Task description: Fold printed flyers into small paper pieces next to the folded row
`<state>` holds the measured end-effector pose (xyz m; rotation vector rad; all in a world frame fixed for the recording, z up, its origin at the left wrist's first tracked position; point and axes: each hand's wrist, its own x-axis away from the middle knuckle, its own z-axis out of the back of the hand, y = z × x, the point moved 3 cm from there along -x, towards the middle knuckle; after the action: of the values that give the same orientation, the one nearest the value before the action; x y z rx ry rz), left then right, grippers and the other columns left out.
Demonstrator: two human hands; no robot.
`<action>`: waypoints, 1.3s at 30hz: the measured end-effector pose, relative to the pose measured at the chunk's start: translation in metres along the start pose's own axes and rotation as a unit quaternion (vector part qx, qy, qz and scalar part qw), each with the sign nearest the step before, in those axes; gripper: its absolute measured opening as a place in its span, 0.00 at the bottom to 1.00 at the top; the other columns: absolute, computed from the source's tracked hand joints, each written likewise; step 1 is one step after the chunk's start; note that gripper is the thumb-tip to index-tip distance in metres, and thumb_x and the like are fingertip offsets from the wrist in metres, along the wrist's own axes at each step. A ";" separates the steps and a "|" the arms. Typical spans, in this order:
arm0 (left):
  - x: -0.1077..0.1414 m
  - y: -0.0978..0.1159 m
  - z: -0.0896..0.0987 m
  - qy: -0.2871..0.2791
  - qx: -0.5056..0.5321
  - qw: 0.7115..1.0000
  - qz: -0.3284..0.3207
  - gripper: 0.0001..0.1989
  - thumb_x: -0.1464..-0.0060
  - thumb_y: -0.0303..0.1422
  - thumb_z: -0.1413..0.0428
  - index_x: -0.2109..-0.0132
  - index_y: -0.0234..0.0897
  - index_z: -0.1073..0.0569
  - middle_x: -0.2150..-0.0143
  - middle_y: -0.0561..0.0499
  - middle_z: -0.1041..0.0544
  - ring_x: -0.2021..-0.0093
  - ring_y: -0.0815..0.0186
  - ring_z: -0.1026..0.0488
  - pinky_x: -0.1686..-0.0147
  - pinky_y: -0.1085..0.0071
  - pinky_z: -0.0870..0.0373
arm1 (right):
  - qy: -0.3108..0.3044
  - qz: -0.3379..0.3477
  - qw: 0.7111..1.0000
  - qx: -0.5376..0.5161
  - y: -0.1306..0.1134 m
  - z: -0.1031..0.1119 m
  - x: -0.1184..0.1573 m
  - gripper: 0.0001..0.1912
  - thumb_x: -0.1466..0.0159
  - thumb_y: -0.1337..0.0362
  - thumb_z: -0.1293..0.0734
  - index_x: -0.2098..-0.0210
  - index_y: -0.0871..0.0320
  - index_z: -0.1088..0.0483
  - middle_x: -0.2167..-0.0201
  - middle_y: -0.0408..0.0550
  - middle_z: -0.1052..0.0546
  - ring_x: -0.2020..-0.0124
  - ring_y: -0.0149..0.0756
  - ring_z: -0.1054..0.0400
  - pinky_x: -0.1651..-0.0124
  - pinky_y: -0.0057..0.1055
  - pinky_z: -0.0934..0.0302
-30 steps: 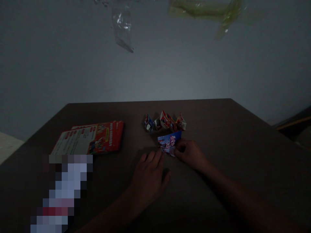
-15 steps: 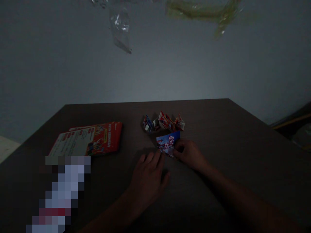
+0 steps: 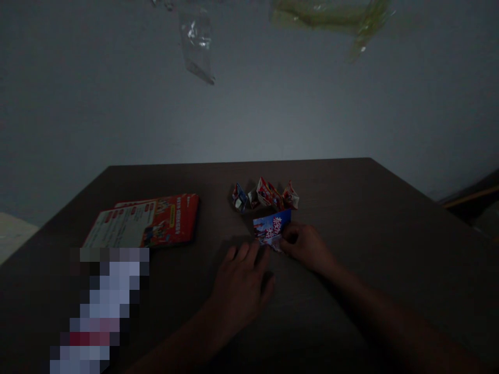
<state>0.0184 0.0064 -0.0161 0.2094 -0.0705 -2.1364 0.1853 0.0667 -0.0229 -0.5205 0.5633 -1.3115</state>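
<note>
A small sheet of printed paper, blue with pinkish-white lettering, lies on the table in front of me. My right hand pinches its lower right edge between thumb and forefinger. Flat on the table, with fingers spread, rests my left hand; its fingertips are at the paper's lower left corner. Just beyond the paper stand several folded paper pieces, printed in red, white and blue. The dim light hides how the paper's lower edge is folded.
On the left lies a stack of red and white printed booklets or cards. A pixelated pale patch covers something below it. The brown table meets a grey wall with a clear plastic piece and yellowish tape.
Both hands keep almost the same pose around the paper. The whole view has shifted slightly, so everything sits a little further right.
</note>
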 end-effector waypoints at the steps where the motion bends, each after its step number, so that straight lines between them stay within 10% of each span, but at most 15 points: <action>1: 0.000 0.000 0.000 -0.001 0.001 1.000 0.002 0.23 0.41 0.42 0.55 0.41 0.39 0.38 0.41 0.42 0.37 0.45 0.52 0.39 0.48 0.54 0.43 | 0.000 0.002 1.000 0.001 0.000 0.000 0.000 0.07 0.47 0.68 0.35 0.82 0.59 0.34 0.76 0.44 0.29 0.75 0.31 0.34 0.72 0.26 0.45; 19: 0.003 0.002 -0.005 0.001 -0.013 1.000 -0.009 0.21 0.40 0.42 0.57 0.40 0.50 0.40 0.40 0.42 0.39 0.44 0.50 0.40 0.49 0.51 0.44 | 0.001 0.013 1.000 -0.003 -0.001 0.000 0.000 0.07 0.48 0.69 0.35 0.81 0.59 0.33 0.76 0.44 0.28 0.74 0.31 0.34 0.71 0.26 0.44; 39: 0.000 0.002 -0.001 0.006 0.008 1.000 0.018 0.26 0.42 0.43 0.54 0.40 0.34 0.39 0.40 0.40 0.38 0.43 0.51 0.41 0.46 0.53 0.45 | -0.030 0.008 0.999 0.038 -0.004 0.005 0.005 0.12 0.48 0.57 0.29 0.73 0.60 0.28 0.70 0.47 0.26 0.72 0.33 0.33 0.70 0.27 0.42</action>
<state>0.0204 0.0048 -0.0168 0.2285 -0.0852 -2.0983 0.1864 0.0611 -0.0166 -0.4898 0.4662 -1.2923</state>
